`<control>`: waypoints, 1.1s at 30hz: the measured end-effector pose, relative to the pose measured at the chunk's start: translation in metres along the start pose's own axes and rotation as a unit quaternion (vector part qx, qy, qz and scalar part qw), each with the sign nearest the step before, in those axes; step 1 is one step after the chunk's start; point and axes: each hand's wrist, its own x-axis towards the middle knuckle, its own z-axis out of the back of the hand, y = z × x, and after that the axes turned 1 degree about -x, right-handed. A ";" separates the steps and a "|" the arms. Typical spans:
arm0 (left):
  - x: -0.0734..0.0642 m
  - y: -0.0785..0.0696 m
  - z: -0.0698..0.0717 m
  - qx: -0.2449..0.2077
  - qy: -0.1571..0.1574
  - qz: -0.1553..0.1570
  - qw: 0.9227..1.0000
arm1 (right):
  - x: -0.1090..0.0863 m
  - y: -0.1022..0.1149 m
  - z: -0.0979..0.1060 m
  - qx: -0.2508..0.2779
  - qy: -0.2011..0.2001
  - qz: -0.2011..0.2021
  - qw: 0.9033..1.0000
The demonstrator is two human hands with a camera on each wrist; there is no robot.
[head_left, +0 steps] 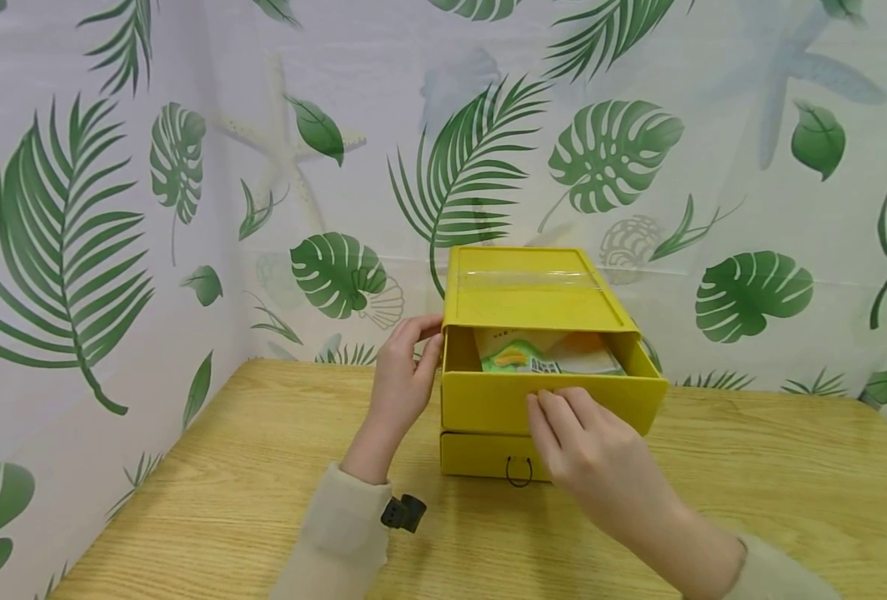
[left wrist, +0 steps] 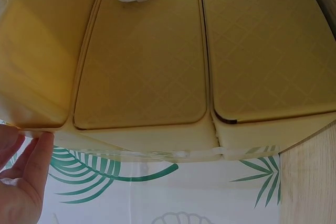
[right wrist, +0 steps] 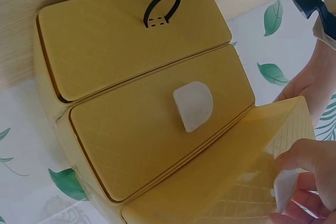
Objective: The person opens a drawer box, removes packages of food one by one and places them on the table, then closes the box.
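A yellow drawer box (head_left: 529, 300) stands on the table, its top drawer (head_left: 488, 402) pulled out toward me. Inside that drawer lies a printed packet (head_left: 522, 354) in white, green and orange. My right hand (head_left: 589, 450) is at the drawer's front. Its thumb and fingers pinch a white pull tab (right wrist: 284, 188), seen in the right wrist view. My left hand (head_left: 402, 375) rests its fingertips against the box's left side, near the top front corner. In the left wrist view, the left hand's fingers (left wrist: 38, 163) touch the box's edge.
Below are two closed drawers: the middle one bears a white tab (right wrist: 194, 106), the lowest a black loop (head_left: 518, 472). Clear tape (head_left: 522, 277) crosses the box top. A leaf-print cloth (head_left: 338, 192) hangs behind the wooden table (head_left: 263, 467).
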 end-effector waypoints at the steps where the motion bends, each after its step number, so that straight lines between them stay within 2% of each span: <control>1: 0.000 0.000 0.000 0.000 0.000 0.000 1.000 | 0.000 0.000 0.000 0.000 0.000 0.000 1.000; 11: 0.000 0.000 0.001 0.007 -0.001 -0.001 1.000 | 0.000 0.001 0.002 0.001 -0.001 0.004 1.000; 26: 0.001 -0.001 0.001 0.003 -0.007 -0.015 1.000 | 0.006 0.005 0.011 0.017 -0.056 -0.003 0.998; 33: 0.001 -0.001 0.001 0.010 -0.007 -0.015 1.000 | 0.006 0.005 0.013 0.027 -0.064 -0.003 0.998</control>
